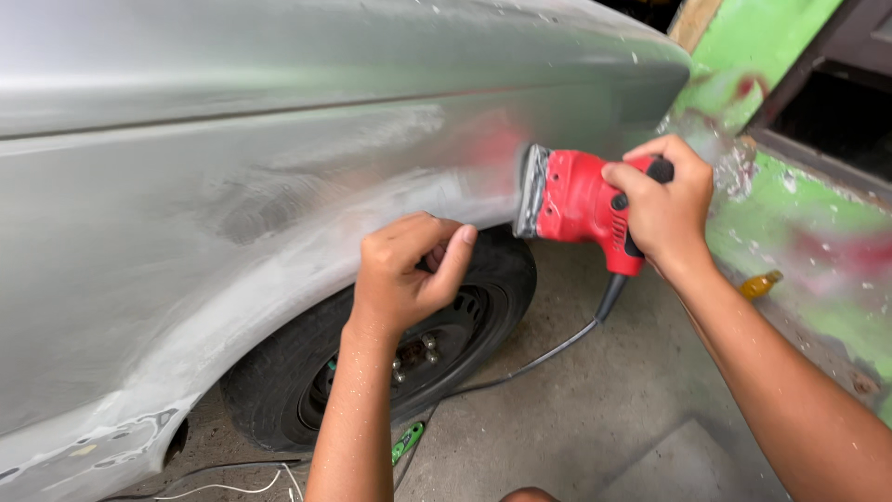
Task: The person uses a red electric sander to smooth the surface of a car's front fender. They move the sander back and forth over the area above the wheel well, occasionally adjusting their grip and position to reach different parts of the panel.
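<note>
Both hands: right [664, 209] grips red sander [581, 209], pad hidden against panel [232, 186]; left [404, 274] curled, contents unclear.

My left forearm rises almost straight up from the bottom edge of the view, bare to the wrist, and ends in my left hand [409, 274] held at mid-height. That hand is loosely curled, knuckles toward me, the fingers folded inward and the thumb [453, 262] stretched up across them with its nail showing; I cannot tell whether anything sits inside the curl. My right arm comes in from the lower right corner on a long diagonal, also bare, the wrist bent slightly. My right hand [664, 200] is higher than the left and well apart from it, fingers wrapped tight in a closed grasp, back of the hand facing me.
</note>
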